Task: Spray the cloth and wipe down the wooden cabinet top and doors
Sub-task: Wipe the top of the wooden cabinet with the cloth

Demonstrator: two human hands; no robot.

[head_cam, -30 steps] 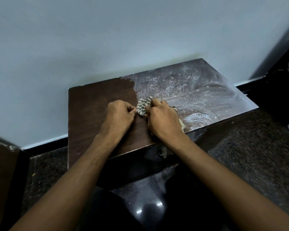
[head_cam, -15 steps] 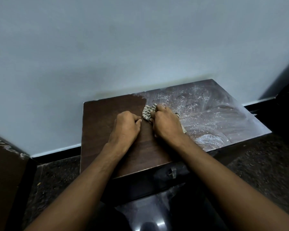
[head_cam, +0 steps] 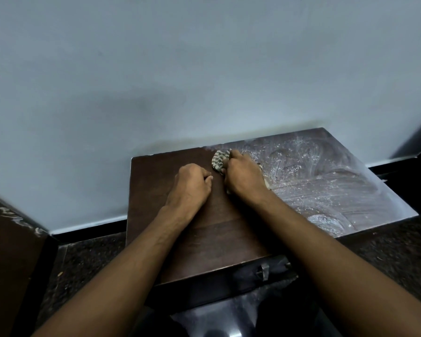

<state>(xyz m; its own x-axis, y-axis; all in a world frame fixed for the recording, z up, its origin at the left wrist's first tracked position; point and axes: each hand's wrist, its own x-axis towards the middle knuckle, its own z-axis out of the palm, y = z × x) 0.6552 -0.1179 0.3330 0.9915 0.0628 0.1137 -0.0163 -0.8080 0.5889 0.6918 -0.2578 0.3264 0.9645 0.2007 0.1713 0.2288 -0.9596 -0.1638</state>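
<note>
Because it stands flush against the pale wall (head_cam: 156, 69), the wooden cabinet (head_cam: 204, 239) can only be worked from its front edge, which is likely why both forearms reach in from there. Its top splits into two zones: the right half (head_cam: 326, 186) carries whitish, swirled smears and specks, probably spray or dust pushed about by wiping, while the left half (head_cam: 161, 190) looks dark and plain. Below the front lip a small metal handle (head_cam: 263, 272) marks the doors, mostly hidden from this angle and seemingly not yet wiped.

The right hand (head_cam: 243, 181) bears down near the back edge, right at the border of the two zones, its fingers curled over the striped cloth (head_cam: 219, 161), which is bunched beneath the palm with a fold poking out to the left. Bunching likely gives a firmer pad for scrubbing. The left hand (head_cam: 190, 186) sits just beside it on bare wood, fingers curled under and holding nothing, apparently bracing the body's weight. No spray bottle is in view.
</note>
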